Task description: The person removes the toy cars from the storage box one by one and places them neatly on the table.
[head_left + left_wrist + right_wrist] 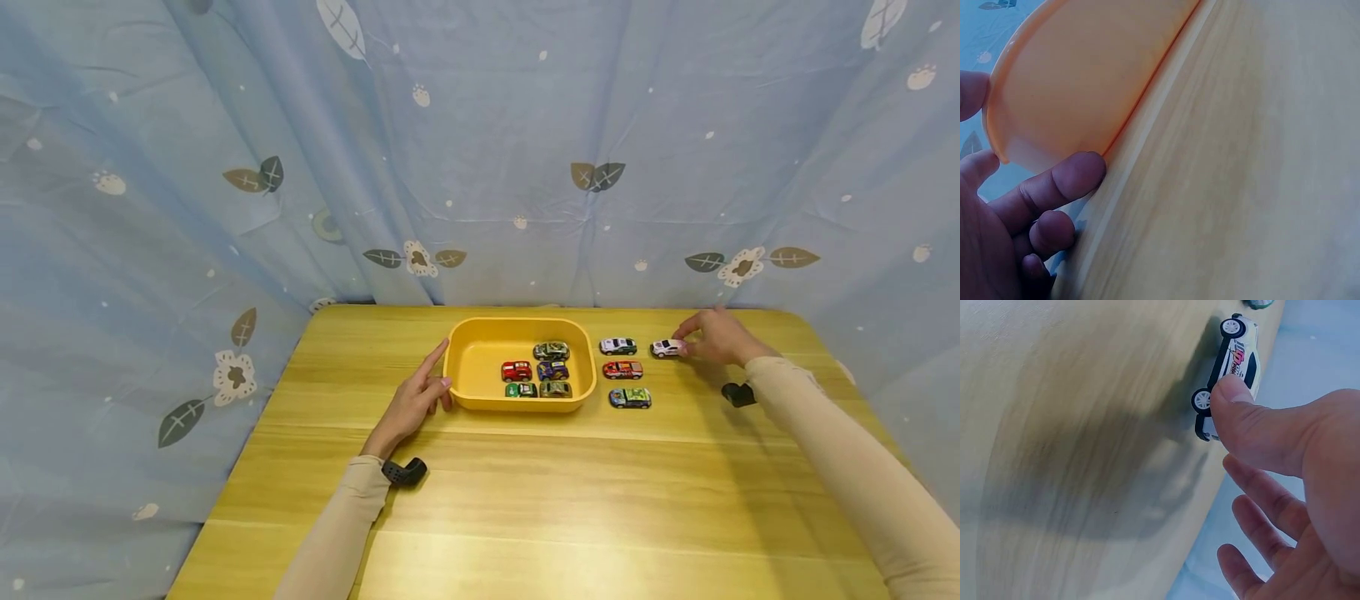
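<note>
At the right, my right hand (720,336) pinches a white toy car (665,348) by its rear end, the thumb on its near side. In the right wrist view this toy car (1235,362) shows pink lettering and white wheels, and the other fingers are spread away from it. Whether its wheels touch the table cannot be told. My left hand (414,402) rests against the left end of a yellow box (472,402), index finger stretched along the rim. In the left wrist view the fingertips (1082,174) touch the outside of the box (1091,81).
Inside the box lie several toy cars, among them a red car (516,371) and a green car (521,390). Right of it stand a white-and-dark car (618,346), an orange-red car (622,369) and a blue-green car (630,397). A patterned curtain (510,150) hangs behind the wooden table (525,500).
</note>
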Available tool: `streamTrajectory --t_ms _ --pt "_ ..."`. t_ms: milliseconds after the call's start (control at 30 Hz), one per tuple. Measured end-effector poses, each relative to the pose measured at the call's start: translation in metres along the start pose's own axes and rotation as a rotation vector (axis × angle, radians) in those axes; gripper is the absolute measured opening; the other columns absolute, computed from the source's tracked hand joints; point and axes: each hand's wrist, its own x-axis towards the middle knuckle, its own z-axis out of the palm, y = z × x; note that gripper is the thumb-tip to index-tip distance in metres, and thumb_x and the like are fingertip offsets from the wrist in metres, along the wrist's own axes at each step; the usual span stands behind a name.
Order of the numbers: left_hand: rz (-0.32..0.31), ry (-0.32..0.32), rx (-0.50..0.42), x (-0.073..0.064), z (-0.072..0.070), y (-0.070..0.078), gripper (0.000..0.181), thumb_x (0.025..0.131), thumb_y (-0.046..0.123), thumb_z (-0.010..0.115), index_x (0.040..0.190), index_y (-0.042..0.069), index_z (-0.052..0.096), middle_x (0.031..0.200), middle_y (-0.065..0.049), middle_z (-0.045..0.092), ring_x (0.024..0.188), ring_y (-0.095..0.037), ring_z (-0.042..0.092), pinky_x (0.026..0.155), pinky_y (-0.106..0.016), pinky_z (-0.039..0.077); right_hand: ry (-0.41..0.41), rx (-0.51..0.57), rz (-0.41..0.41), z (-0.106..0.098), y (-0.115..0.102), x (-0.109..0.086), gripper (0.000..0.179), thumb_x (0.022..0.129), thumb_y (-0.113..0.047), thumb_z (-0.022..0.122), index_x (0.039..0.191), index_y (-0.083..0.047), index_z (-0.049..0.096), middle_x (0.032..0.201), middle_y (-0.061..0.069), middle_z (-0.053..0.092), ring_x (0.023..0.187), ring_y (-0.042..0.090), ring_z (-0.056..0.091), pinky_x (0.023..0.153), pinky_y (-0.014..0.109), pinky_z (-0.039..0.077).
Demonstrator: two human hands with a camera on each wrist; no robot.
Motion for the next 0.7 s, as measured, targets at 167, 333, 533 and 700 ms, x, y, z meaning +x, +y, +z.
streamTrajectory --t_ms 167,333,533,700 --pt "-0.002 0.003 -0.004 -0.002 0.0 -0.001 0.066 0.112 0.018 0.054 0.171 0.017 0.024 0.085 -0.031 0.071 0.071 -0.052 0.054 0.064 -0.032 0.049 0.0 0.006 0.013 0.003 -0.001 -0.001 0.02 0.093 -0.009 0.077 0.11 0.0 0.081 0.125 0.03 0.072 0.123 0.057 0.057 0.11 0.073 0.035" --pt "-0.006 -0.012 -0.006 -0.003 0.001 -0.001 0.067 0.112 0.019 0.053 0.171 0.017 0.023 0.085 -0.031 0.071 0.071 -0.052 0.054 0.064 -0.032 0.049 0.008 0.014 0.008 0.009 -0.001 -0.002 0.022 0.095 -0.009 0.076 0.114 0.002 0.08 0.125 0.03 0.072 0.121 0.057 0.06 0.108 0.072 0.041" --pt "-0.01 -0.023 0.01 -0.003 0.0 0.0 0.067 0.113 0.021 0.052 0.172 0.018 0.022 0.086 -0.029 0.072 0.071 -0.051 0.056 0.064 -0.027 0.048 0.013 0.008 0.017 0.012 -0.001 -0.002 0.024 0.095 -0.01 0.075 0.116 0.002 0.079 0.124 0.029 0.073 0.121 0.057 0.06 0.108 0.072 0.041" --pt "-0.007 -0.013 0.014 -0.001 -0.002 0.002 0.067 0.113 0.02 0.053 0.172 0.018 0.022 0.085 -0.029 0.072 0.071 -0.051 0.056 0.064 -0.026 0.048 -0.003 0.033 0.029 0.01 -0.002 0.0 0.03 0.095 -0.01 0.076 0.122 0.004 0.076 0.126 0.03 0.071 0.123 0.058 0.059 0.107 0.073 0.041"
